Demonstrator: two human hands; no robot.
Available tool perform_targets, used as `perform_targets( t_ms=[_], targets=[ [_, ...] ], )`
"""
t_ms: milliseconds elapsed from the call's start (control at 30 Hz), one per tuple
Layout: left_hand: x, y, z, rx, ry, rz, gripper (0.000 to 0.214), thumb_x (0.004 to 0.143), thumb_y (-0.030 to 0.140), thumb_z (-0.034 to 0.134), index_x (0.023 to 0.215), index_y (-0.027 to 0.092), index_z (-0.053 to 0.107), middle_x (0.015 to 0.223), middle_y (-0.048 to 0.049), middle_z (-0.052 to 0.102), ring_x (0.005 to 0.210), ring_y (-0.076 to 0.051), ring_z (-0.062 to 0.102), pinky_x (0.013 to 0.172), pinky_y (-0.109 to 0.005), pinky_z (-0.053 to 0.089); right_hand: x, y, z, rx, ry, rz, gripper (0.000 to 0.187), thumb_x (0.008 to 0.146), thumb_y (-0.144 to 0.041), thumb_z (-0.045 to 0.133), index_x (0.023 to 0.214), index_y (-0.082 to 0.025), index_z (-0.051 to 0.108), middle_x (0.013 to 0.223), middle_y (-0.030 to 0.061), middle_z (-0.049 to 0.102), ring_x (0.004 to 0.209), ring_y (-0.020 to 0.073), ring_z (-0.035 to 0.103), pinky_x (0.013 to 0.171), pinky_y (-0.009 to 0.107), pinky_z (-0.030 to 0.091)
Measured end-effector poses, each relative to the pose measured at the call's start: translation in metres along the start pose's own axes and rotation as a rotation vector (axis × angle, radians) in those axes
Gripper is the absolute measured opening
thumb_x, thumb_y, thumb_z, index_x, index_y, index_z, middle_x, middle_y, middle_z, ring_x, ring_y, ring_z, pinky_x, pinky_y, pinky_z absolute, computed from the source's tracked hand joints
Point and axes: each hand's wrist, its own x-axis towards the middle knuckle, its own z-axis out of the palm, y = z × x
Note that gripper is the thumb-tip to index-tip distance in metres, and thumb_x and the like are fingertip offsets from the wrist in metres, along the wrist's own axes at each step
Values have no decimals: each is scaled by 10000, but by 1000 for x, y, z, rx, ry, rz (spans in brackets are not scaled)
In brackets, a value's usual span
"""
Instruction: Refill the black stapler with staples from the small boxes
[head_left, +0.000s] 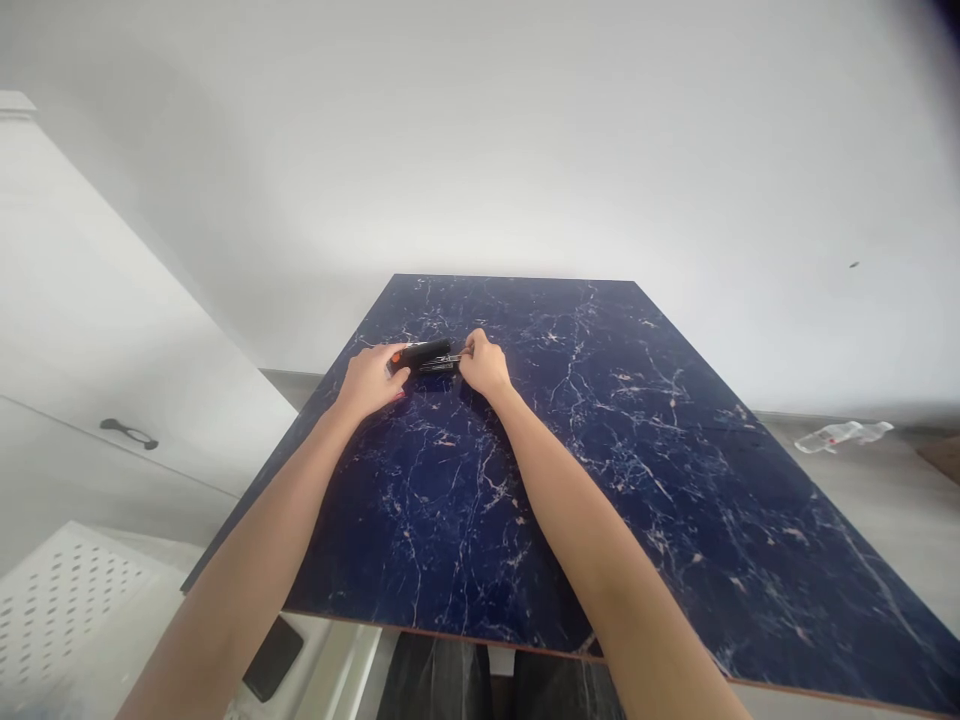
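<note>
Just left of frame centre, over the blue surface (435, 500), the black stapler (426, 354) was clasped in the grip of the left hand (377, 377), best held steady while its metal end (450, 363) was pinched by the right hand (484, 365)

Soft, even light keeps my view fairly bright, the white wall (525, 180) palest just beyond the far edge of the blue marbled tabletop (652, 480) and greyer above and to the left of it. On the tabletop, a diffuse shadow gathers beneath my right hand (485, 366) and beside my right forearm (574, 500). Left of the tabletop, the white cabinet (112, 290) looks washed out. Wide-angle distortion stretches the tabletop's near right corner; right of it, the clear plastic bottle (840, 435) is smeared. Detail on the black stapler (427, 353) stays mushy.
</note>
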Motion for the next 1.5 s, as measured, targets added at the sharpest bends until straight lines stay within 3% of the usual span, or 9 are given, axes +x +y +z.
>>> perform_targets(
  t_ms=[133,233,400,700,867,967,1100,1300,1500],
  targets=[
    [-7,2,-9,242,-45,-91,593,877,578,575,1357,230,601,1335,-170,608,1213,-406,551,1017,-533,437,6,10,-1,235,70,71,155,888,-237,505,1033,-218,556,924,54,729,890,232,663,842,340,486],
    [-10,3,-11,318,-76,-190,633,866,648,546,1266,167,649,1168,-230,637,1116,-440,591,916,-550,484,9,17,-1,309,87,46,228,894,-164,472,1092,-211,574,950,47,754,933,204,682,896,325,479],
    [-8,8,-7,280,-96,-269,483,894,499,533,1160,119,670,1059,-221,610,881,-378,677,787,-495,536,7,15,-3,273,106,33,290,935,-141,439,1169,-194,600,1002,75,752,937,208,690,901,331,487],
    [-11,26,-18,17,336,145,418,910,272,519,1318,218,595,1324,-108,581,1190,-275,599,1002,-379,495,1,6,-2,-39,77,-147,213,876,-167,483,967,-201,672,1009,77,690,956,238,609,851,335,470],
    [-12,42,1,-3,139,419,384,878,224,536,1234,223,681,1299,-83,643,1148,-272,596,1047,-434,466,-3,3,-2,-160,-19,-252,251,885,-156,447,938,-212,686,972,80,661,937,244,589,853,340,458],
    [-8,45,15,-12,43,457,303,882,195,524,1071,243,755,1132,-64,730,1160,-299,565,1063,-503,440,-6,2,-3,-224,5,-267,235,885,-170,471,984,-213,680,991,92,662,938,261,582,858,361,454],
    [-5,40,22,-62,103,413,239,888,210,553,952,267,776,1011,-54,756,1185,-306,533,1072,-522,422,-7,2,-2,-248,20,-269,238,871,-138,473,981,-201,673,979,101,669,934,262,585,851,356,447],
    [-5,38,17,17,328,225,331,926,258,522,1205,232,699,1406,-103,576,1303,-329,482,1122,-524,364,-1,8,-1,-171,25,-211,221,816,-118,489,918,-196,669,918,84,682,885,243,604,801,327,448],
    [1,30,22,2,140,55,482,949,336,513,1411,200,534,1343,-152,621,1259,-358,548,1083,-526,384,1,8,-5,-22,6,-184,197,828,-173,513,882,-223,696,921,36,718,849,211,621,804,308,462]
  ],
)
